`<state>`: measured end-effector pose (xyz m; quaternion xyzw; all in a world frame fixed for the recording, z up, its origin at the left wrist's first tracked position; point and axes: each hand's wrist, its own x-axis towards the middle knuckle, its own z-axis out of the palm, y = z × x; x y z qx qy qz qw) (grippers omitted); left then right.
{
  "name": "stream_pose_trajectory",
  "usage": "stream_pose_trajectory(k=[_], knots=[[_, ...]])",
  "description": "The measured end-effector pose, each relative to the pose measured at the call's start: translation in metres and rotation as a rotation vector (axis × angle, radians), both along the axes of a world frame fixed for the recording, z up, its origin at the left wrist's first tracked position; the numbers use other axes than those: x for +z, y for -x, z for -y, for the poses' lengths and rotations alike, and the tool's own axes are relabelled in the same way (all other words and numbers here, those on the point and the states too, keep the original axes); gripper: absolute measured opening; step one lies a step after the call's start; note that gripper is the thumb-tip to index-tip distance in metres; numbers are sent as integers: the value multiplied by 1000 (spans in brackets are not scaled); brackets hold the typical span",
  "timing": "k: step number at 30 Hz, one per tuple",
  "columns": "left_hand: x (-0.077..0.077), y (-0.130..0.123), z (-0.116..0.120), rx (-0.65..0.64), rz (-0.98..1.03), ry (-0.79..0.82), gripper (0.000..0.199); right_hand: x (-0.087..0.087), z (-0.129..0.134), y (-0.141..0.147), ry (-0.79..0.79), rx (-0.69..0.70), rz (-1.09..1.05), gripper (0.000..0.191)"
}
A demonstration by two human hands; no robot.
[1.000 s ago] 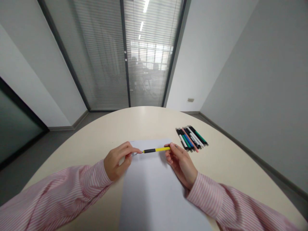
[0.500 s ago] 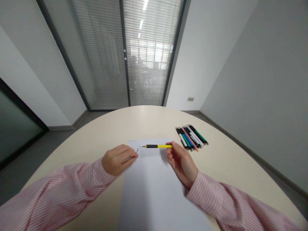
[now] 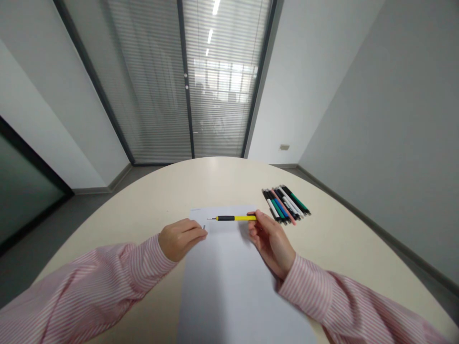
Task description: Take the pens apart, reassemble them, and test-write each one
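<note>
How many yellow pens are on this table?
1: the yellow-and-black pen, held in the right hand over the paper. A pile of pens beside it may hide another.

Plastic pen (image 3: 236, 218) (faintly glossy) on matt paper (image 3: 225, 272).

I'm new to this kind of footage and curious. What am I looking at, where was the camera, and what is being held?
This picture comes from a camera worn on a person's head, looking forward and down, so the arms in pink striped sleeves are the wearer's own. No machine appears. The right hand holds a yellow-and-black pen by its yellow end, above a white sheet of paper. The left hand lies at the sheet's edge, with something small showing by its fingers, too hidden to identify. A group of coloured pens lies beside the sheet on the cream table.
</note>
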<state>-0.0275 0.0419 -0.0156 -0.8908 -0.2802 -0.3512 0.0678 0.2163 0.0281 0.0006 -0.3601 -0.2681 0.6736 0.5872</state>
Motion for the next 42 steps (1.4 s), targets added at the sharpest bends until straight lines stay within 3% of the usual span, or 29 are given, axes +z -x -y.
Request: stream_pose_trajectory(k=[3,7,12,17,21,24,26,29,33,42], knots=[[9,-4,6,79,269,221,9,0,0,0,3,1,-1,21],[18,-5,8,117,493,479,26,2,1,0,6,40,13,21],[21,-3,8,57,435,415,5,3,2,0,-5,93,31,24],[24,-6,9,101,768,489,5,3,0,-3,22,59,-29,22],[27,1,5,-19,930,300,2,3,-2,-5,101,-19,-136,16],[31,11,8,-119,754,68,12,2,-3,-5,90,-68,-146,13],[33,13,15,-242,345,-84,19,0,-3,-5,64,-75,-119,12],[35,8,28,-378,-112,-310,10,-2,-2,-5,53,-57,-78,13],[30,-5,34,-394,-219,-384,27,-1,-1,-6,31,-29,-42,15],[21,-8,25,-393,-297,-311,30,3,3,-4,-1,2,34,14]])
